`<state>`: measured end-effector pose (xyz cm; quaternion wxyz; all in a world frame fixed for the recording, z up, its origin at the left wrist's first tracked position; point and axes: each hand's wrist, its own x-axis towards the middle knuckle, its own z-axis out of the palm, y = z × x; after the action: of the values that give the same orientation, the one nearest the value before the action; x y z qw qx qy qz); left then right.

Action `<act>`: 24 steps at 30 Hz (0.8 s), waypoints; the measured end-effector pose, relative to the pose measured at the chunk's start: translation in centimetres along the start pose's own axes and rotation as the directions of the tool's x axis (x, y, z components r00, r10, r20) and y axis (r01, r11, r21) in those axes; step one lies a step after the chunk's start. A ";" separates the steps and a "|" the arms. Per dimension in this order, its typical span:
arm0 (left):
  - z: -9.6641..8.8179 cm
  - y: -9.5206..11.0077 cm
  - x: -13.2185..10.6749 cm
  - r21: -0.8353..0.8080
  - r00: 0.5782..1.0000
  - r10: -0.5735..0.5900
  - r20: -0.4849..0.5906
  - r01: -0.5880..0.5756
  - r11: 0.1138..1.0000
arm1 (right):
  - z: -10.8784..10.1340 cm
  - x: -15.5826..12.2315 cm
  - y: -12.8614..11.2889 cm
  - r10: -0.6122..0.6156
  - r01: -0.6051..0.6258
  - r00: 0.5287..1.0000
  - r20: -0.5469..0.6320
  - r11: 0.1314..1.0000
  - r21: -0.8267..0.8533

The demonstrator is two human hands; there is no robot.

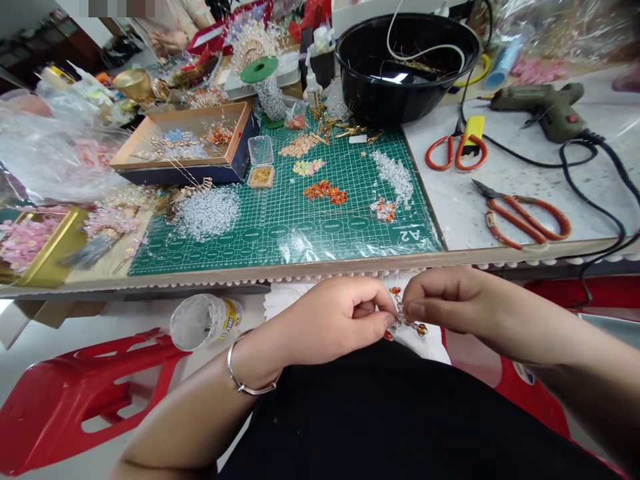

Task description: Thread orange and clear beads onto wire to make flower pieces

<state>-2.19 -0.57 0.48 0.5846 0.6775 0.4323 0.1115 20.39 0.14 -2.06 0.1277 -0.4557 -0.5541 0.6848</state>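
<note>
Between my hands, just below the table's front edge, is a small beaded spray [400,313] with clear and orange beads. My left hand [345,317] pinches it between thumb and forefinger. Thumb and curled fingers of my right hand [445,300] close on its other side. The fingertips hide part of it. On the green cutting mat [350,233] beyond lie orange beads [326,193], a heap of clear beads [207,212], another strip of clear beads [394,177] and a small orange-and-clear beaded cluster [384,209].
Orange-handled pliers [530,217], scissors [456,152] and a glue gun [543,110] with its cord lie at right. A black basin [400,93] stands at the back. An open box [185,163] and a green wire spool [267,93] are further left. A red stool [90,407] stands below.
</note>
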 end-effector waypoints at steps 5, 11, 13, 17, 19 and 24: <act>0.4 -0.5 -0.3 -0.225 0.999 -0.017 -0.034 0.009 0.974 | 0.3 -0.4 0.3 0.006 -0.006 1.000 -0.010 0.998 0.058; 0.8 -1.0 -0.3 -0.450 0.999 0.037 -0.024 -0.044 0.892 | 0.8 -0.6 0.8 -0.016 0.018 1.000 -0.022 0.994 0.109; 0.7 -1.3 -0.3 -0.461 0.999 0.034 -0.033 -0.046 0.886 | 0.9 -0.6 0.8 -0.009 0.012 1.000 -0.024 0.991 0.137; 0.4 -1.8 -0.4 -0.363 0.998 -0.008 -0.055 -0.012 0.932 | 0.7 -0.4 0.7 -0.020 0.022 0.998 -0.056 0.999 0.037; 0.1 -1.9 -0.4 -0.317 0.998 -0.015 -0.058 -0.004 0.948 | 0.6 -0.2 0.5 -0.064 0.057 0.992 -0.108 0.996 -0.065; -0.6 -2.1 -0.3 -0.283 0.995 -0.073 -0.067 0.051 0.958 | 0.9 0.3 -0.5 -0.150 0.095 0.978 -0.147 0.940 -0.328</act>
<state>-3.73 -0.49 -1.13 0.6608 0.5689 0.4556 0.1793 19.34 -0.09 -1.79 0.1416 -0.4917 -0.6720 0.5354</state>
